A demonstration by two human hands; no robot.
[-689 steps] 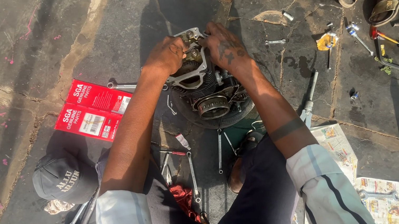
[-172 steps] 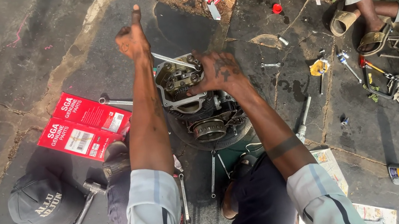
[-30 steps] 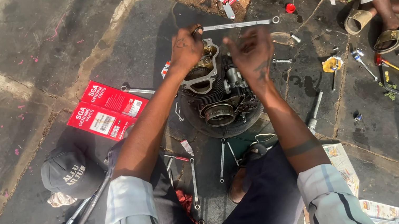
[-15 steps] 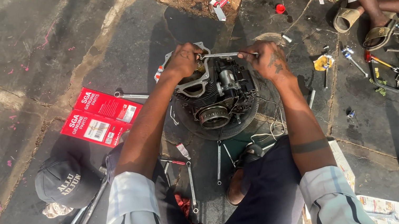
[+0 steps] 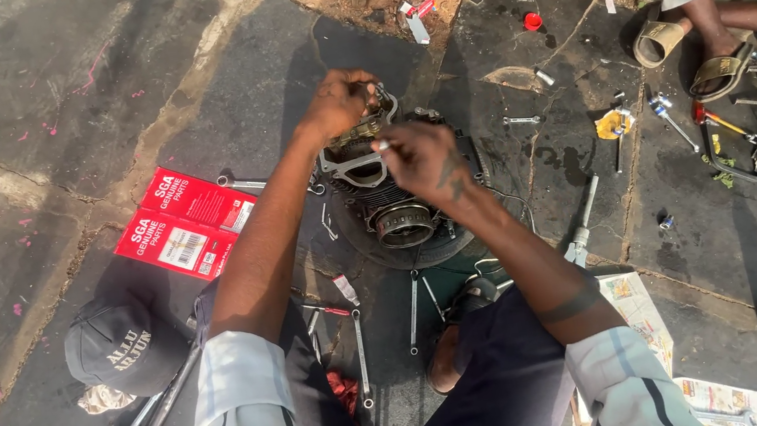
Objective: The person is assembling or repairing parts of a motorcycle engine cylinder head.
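1. Where oily dark pavement [image 5: 176,83] meets the knees, one ribbed metal engine block [image 5: 397,200] sits.
2. Left hand [image 5: 336,103] grips its top edge; right hand [image 5: 420,156] pinches a small part above it.
3. Left of it lie two red cardboard boxes [image 5: 188,223]; nearer, one black cap [image 5: 121,345].

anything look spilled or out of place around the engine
Yes: a dark oily stain on the pavement right of the engine both hands work on, and wrenches and small parts lie scattered loose on the ground.

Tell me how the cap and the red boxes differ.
The cap is dark, rounded and soft; the red boxes are flat, rectangular and bright red with white labels. The cap is single; the boxes are two, side by side. Both lie on the pavement beside the left arm, untouched.
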